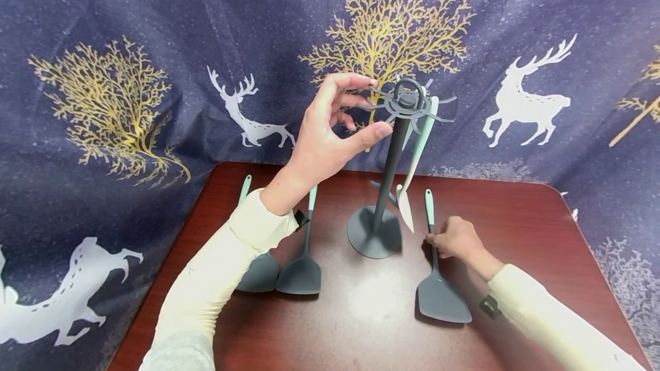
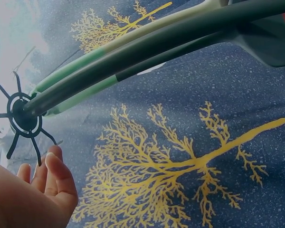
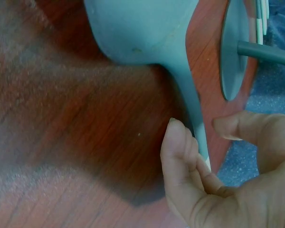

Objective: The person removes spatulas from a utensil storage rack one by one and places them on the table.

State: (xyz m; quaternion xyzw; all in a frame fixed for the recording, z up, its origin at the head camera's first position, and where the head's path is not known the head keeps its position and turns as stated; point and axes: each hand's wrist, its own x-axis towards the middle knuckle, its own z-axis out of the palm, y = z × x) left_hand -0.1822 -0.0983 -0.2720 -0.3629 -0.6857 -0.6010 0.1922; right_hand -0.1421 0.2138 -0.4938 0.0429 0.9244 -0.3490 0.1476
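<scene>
A dark grey utensil rack (image 1: 389, 170) stands upright, with a ring of curved hooks (image 1: 407, 105) at its top. My left hand (image 1: 330, 130) is raised at the ring's left side, thumb and fingers apart, fingertips at the hook ends. At least two mint-handled utensils (image 1: 420, 147) hang from the rack; one has a cream lower part. My right hand (image 1: 459, 242) is at the shaft of a grey turner (image 1: 440, 296) lying on the table. In the right wrist view its fingers (image 3: 178, 152) are bent beside the shaft, and the thumb (image 3: 228, 127) stands off it.
Left of the rack, another grey turner (image 1: 301, 273) lies on the reddish-brown table (image 1: 361, 331). Beside it is a mint-handled utensil (image 1: 260, 273) with a grey head, partly hidden by my left sleeve. A dark blue cloth (image 1: 289, 27) with deer and trees hangs behind the table.
</scene>
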